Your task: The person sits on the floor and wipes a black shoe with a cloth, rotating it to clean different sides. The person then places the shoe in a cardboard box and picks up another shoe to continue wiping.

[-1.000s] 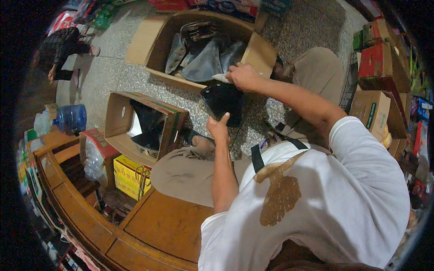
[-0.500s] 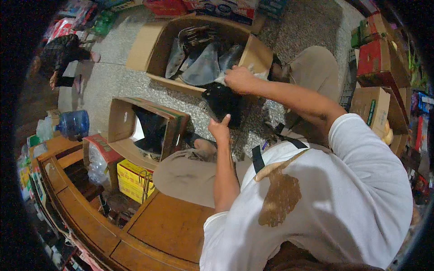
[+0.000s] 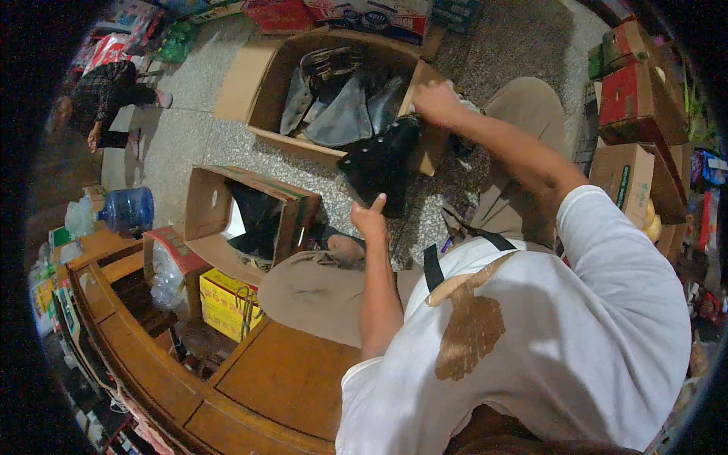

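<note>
Black glossy flared sheet, centre of frame: left hand pinching its lower edge. Right hand near its upper-right corner; blurred, can't tell its grip. Open tan cardboard box with grey-black sheets, upper centre.

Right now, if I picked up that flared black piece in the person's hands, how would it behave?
The black piece is probably fairly stiff, since it spreads out flat beyond the left hand without visible drooping. It seems light for its size, being broad and sheet-like. That flat, flared shape also suggests it would slide rather than roll if pushed.
</note>
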